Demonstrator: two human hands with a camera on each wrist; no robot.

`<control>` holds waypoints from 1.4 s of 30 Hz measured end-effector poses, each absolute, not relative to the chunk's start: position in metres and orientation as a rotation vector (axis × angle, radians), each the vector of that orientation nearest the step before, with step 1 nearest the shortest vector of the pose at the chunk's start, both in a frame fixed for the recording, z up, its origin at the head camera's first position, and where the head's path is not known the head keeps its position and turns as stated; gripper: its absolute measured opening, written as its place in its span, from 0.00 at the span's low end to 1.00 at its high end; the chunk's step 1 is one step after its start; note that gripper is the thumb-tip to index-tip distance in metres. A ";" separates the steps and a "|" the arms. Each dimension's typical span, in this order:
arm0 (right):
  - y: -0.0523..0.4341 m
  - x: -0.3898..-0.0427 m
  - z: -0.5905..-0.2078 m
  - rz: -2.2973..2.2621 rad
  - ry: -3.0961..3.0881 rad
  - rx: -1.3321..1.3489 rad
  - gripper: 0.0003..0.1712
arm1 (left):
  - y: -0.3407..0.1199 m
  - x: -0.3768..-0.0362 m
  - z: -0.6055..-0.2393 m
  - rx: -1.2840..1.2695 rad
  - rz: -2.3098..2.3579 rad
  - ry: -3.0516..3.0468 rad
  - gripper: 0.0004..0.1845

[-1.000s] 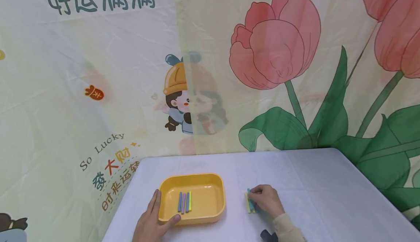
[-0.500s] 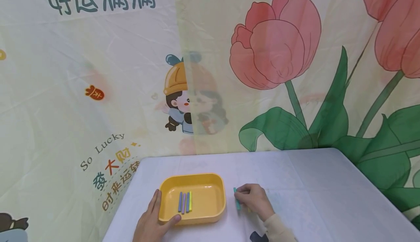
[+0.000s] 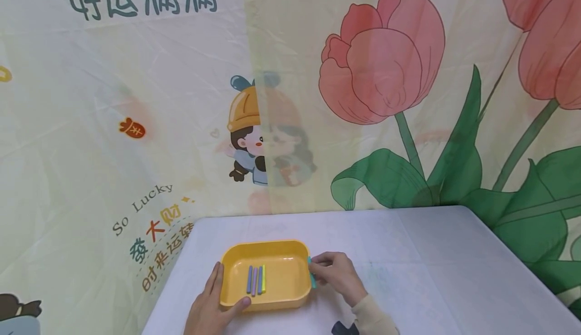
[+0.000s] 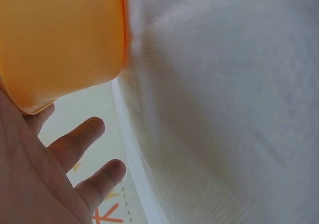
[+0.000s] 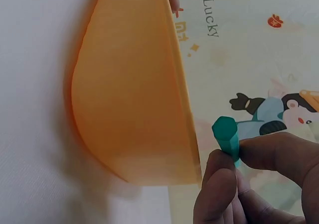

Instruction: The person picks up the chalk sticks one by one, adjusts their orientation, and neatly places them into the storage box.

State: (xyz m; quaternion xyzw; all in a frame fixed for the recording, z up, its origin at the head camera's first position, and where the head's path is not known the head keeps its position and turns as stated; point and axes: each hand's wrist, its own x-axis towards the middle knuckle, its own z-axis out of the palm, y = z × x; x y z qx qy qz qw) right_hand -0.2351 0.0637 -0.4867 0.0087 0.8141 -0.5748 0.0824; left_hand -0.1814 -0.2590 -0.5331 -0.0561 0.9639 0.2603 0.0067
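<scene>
A yellow plastic tray (image 3: 290,302) sits on the white table, with a row of several thin coloured sticks (image 3: 255,280) inside, in blue, purple and yellow. My left hand (image 3: 212,299) rests against its left side with straight fingers, the thumb at the near rim. In the left wrist view, two fingers (image 4: 79,142) extend past the tray's wall (image 4: 60,40) without curling round it. Between thumb and fingers, my right hand (image 3: 338,274) pinches a green hexagonal stick (image 5: 227,134) at the tray's right rim. It looks level with or above that rim in the right wrist view.
The white table (image 3: 408,254) extends to the right and behind the tray. A printed cloth (image 3: 290,123) with tulips and cartoon figures hangs at the table's far edge. A dark wrist-worn piece (image 3: 345,328) shows below the right sleeve (image 3: 373,317).
My right hand has carried the green stick leftward, from beside a yellow stick on the table to the tray's right rim. That yellow stick is now out of sight. My left hand stays put.
</scene>
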 end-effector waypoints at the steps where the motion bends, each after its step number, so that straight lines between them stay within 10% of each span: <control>1: 0.062 -0.235 -0.486 -1.722 2.427 0.016 0.18 | -0.259 -0.181 -0.533 -0.171 0.816 3.017 0.67; 42: -0.009 -0.254 -0.473 -1.959 2.261 -0.080 0.17 | -0.258 -0.182 -0.536 -0.170 0.758 3.049 0.68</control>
